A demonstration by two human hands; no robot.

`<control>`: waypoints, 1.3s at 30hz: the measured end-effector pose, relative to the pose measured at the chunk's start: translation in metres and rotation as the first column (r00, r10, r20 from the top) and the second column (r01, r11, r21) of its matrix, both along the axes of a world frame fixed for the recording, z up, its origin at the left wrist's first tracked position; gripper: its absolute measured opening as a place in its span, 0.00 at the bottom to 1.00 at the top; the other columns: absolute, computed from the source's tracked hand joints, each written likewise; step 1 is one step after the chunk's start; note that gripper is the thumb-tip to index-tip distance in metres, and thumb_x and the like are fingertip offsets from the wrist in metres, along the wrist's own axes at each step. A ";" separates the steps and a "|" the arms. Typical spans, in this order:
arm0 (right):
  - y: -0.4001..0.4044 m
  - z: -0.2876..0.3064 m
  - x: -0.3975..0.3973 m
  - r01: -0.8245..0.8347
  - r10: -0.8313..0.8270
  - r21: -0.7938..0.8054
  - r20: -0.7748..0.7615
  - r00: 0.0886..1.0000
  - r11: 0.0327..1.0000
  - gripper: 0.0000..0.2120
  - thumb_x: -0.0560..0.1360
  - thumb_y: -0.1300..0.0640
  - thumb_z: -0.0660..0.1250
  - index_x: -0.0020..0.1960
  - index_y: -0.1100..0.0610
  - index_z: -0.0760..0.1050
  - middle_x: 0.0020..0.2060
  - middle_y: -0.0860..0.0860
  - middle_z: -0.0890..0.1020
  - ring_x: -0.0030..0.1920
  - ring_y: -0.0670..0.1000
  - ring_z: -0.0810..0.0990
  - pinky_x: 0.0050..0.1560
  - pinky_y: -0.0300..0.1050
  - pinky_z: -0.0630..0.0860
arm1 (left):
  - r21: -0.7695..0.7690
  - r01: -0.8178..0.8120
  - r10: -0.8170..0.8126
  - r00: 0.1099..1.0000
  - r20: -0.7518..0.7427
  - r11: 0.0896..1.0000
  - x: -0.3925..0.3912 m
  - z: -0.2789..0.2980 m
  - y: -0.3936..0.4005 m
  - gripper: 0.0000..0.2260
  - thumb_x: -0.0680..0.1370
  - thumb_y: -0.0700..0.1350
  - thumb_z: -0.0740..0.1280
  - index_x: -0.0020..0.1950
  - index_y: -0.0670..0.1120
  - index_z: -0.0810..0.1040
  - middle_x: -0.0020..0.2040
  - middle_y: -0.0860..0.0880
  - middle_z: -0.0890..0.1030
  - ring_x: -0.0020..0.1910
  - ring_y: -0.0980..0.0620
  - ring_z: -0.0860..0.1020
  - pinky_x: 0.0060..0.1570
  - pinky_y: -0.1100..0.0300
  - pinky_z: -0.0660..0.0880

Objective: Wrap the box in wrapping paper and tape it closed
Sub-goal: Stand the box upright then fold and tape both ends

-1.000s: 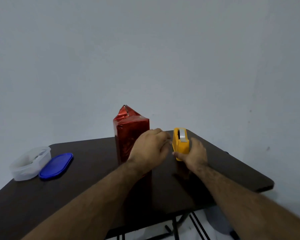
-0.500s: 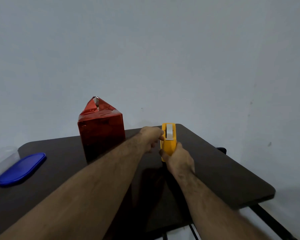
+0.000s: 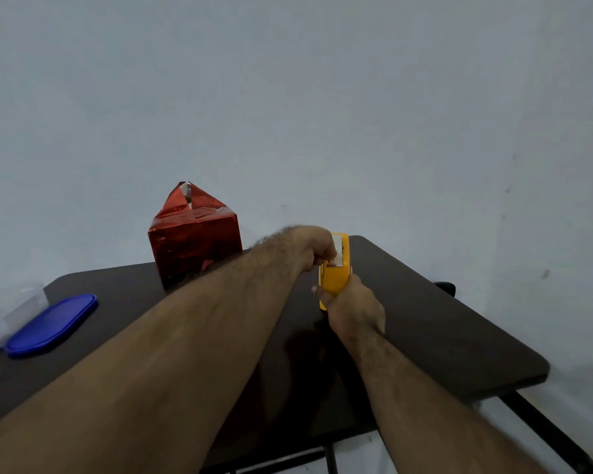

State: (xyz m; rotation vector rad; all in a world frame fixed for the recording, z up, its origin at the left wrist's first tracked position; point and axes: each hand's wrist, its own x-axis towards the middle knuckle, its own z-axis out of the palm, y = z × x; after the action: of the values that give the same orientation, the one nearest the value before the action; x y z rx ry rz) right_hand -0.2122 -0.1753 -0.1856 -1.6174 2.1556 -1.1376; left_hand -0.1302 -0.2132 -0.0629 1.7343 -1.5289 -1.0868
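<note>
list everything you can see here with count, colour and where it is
box: 1, wrapped in shiny red paper with the top flaps standing up in a peak, upright at the far edge of the table, left of the hands
tape dispenser: 1, yellow with a white strip of tape at its top, held above the table right of the box
lid: 1, blue, flat on the table at the left
container: 1, clear plastic, at the left edge beside the lid, partly cut off
table: 1, dark brown, on black legs
wall: 1, pale grey, behind the table
left hand: 1, fingers pinching the tape at the dispenser's top
right hand: 1, gripping the dispenser from below
</note>
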 end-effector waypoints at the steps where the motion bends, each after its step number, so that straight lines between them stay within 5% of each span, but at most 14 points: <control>1: 0.001 0.001 0.001 0.004 -0.004 0.007 0.005 1.000 1.000 0.28 0.76 0.30 0.69 0.61 0.52 0.74 0.52 0.51 0.84 0.52 0.57 0.84 0.58 0.54 0.79 | -0.024 0.000 0.000 1.000 0.011 1.000 -0.001 0.003 0.000 0.11 0.81 0.35 0.68 0.39 0.41 0.73 0.39 0.45 0.72 0.33 0.52 0.68 0.33 0.59 0.65; 6: 0.003 0.005 0.003 -0.013 0.011 0.034 0.062 0.998 0.999 0.31 0.73 0.28 0.71 0.62 0.51 0.74 0.53 0.51 0.84 0.53 0.56 0.84 0.60 0.58 0.79 | -0.029 -0.005 0.006 1.000 0.016 1.000 0.007 0.012 0.013 0.11 0.81 0.37 0.67 0.39 0.43 0.74 0.35 0.48 0.71 0.30 0.53 0.65 0.31 0.61 0.62; 11: 0.008 0.007 -0.006 -0.064 0.060 0.039 0.089 0.994 0.997 0.29 0.71 0.30 0.74 0.60 0.51 0.77 0.53 0.51 0.85 0.53 0.57 0.83 0.56 0.53 0.78 | 0.067 -0.074 0.074 0.997 0.015 0.995 0.015 -0.006 0.024 0.05 0.79 0.43 0.69 0.44 0.48 0.75 0.33 0.50 0.71 0.28 0.53 0.63 0.42 0.56 0.64; 18: 0.012 0.015 -0.003 -0.029 0.023 0.072 0.082 0.996 0.997 0.25 0.75 0.35 0.74 0.58 0.54 0.81 0.52 0.54 0.85 0.47 0.55 0.81 0.51 0.51 0.78 | 0.013 -0.115 0.116 0.978 -0.173 0.993 0.010 -0.032 0.034 0.03 0.79 0.36 0.69 0.49 0.43 0.79 0.39 0.47 0.73 0.30 0.54 0.68 0.22 0.62 0.66; 22: 0.008 0.013 -0.002 0.000 -0.004 0.084 0.054 0.999 0.996 0.18 0.77 0.40 0.73 0.51 0.55 0.78 0.43 0.51 0.79 0.45 0.55 0.80 0.51 0.51 0.80 | -0.009 -0.158 0.149 0.950 -0.273 0.987 0.007 -0.046 0.033 0.09 0.75 0.34 0.72 0.55 0.39 0.82 0.43 0.46 0.79 0.37 0.51 0.75 0.26 0.60 0.69; 32: 0.001 0.006 -0.004 0.030 -0.030 0.059 0.005 1.000 0.998 0.06 0.82 0.50 0.68 0.54 0.52 0.80 0.50 0.52 0.85 0.46 0.54 0.81 0.55 0.53 0.82 | 0.000 -0.172 0.170 0.974 -0.147 0.985 0.008 -0.070 0.045 0.13 0.76 0.35 0.72 0.60 0.39 0.80 0.53 0.41 0.84 0.42 0.48 0.80 0.30 0.57 0.74; 35: 0.000 0.006 -0.007 -0.009 0.007 0.068 0.040 0.999 0.998 0.08 0.80 0.48 0.71 0.52 0.52 0.79 0.49 0.51 0.85 0.45 0.54 0.80 0.53 0.53 0.82 | -0.033 -0.164 0.152 0.961 -0.232 0.986 0.011 -0.072 0.050 0.16 0.77 0.41 0.76 0.64 0.40 0.79 0.56 0.43 0.83 0.50 0.46 0.81 0.32 0.55 0.74; 39: 0.005 0.008 -0.008 -0.071 0.071 0.121 0.001 0.997 0.990 0.27 0.65 0.39 0.83 0.57 0.50 0.80 0.50 0.51 0.86 0.52 0.56 0.85 0.54 0.50 0.81 | -0.165 -0.069 0.018 0.955 -0.295 0.984 0.020 -0.049 0.064 0.11 0.79 0.44 0.74 0.60 0.43 0.83 0.57 0.44 0.84 0.49 0.50 0.80 0.38 0.57 0.72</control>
State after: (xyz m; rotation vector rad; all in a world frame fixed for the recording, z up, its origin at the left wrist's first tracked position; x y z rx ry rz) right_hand -0.2199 -0.1704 -0.1776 -1.6299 2.1066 -0.9643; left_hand -0.1098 -0.1495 -0.1115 1.4126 -1.3506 -1.0975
